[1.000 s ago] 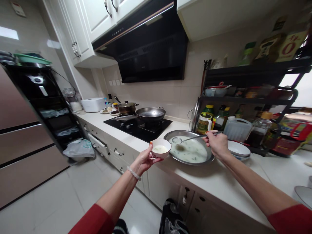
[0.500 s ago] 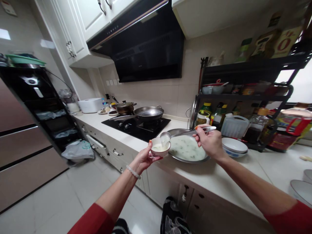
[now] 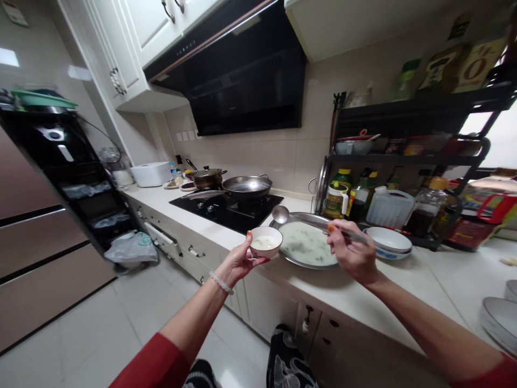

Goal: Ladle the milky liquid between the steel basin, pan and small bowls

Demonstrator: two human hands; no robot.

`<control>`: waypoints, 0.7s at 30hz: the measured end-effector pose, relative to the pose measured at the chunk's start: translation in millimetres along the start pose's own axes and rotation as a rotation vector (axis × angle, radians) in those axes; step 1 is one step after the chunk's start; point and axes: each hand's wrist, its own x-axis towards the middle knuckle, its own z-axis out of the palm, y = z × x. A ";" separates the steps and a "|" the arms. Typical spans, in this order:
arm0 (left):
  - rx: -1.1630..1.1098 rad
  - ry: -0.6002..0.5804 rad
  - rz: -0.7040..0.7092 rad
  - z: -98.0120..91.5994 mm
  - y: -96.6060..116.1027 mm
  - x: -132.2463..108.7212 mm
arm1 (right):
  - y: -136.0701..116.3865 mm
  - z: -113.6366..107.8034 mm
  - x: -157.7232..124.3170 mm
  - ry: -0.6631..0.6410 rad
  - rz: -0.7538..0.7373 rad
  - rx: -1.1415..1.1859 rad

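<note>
My left hand (image 3: 242,258) grips a small bowl (image 3: 265,242) with pale, whitish liquid in it, held just off the counter's front edge. In my right hand (image 3: 351,249) is the handle of a metal ladle (image 3: 280,214); its bowl hangs over the left rim of a wide metal basin. That basin (image 3: 309,245) holds milky soup with green bits and stands on the counter, right of the small bowl. The ladle does not touch the small bowl.
Behind on the left, a frying pan (image 3: 247,186) and a lidded pot (image 3: 207,177) sit at the black stove (image 3: 226,210). Stacked white dishes (image 3: 388,241), bottles (image 3: 337,199) and a black rack (image 3: 404,160) stand to the right. More bowls (image 3: 501,320) are at the far right.
The ladle has moved from inside the small bowl up and over the basin's rim. My right hand has shifted slightly right and down. My left hand and the small bowl have hardly moved.
</note>
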 end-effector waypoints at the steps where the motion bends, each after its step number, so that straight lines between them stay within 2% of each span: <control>1: 0.007 0.005 0.000 0.2 0.0 -0.2 | 11.3 3.1 -1.8 0.023 0.109 -0.033; 3: 0.014 0.009 0.000 0.3 -0.2 -0.7 | 33.4 8.5 -4.8 0.018 0.220 -0.113; 6: 0.009 -0.004 0.001 0.0 -0.4 -1.1 | 58.1 13.9 -9.4 -0.032 0.211 -0.216; 9: 0.004 -0.011 -0.007 -0.6 -0.4 -0.7 | 69.0 18.1 -15.0 -0.061 0.203 -0.255; 11: 0.002 -0.010 -0.013 -0.8 -0.3 -0.4 | 72.0 20.5 -17.4 -0.065 0.275 -0.230; 13: 0.002 -0.008 -0.007 -0.7 -0.1 -0.2 | 75.2 21.7 -17.0 -0.032 0.429 -0.163; 16: 0.008 -0.008 0.002 -0.4 0.1 -0.5 | 82.5 20.1 -11.2 0.086 0.656 -0.048; 21: 0.006 -0.007 -0.002 0.1 0.2 -1.5 | 90.2 13.2 0.3 0.192 0.757 0.038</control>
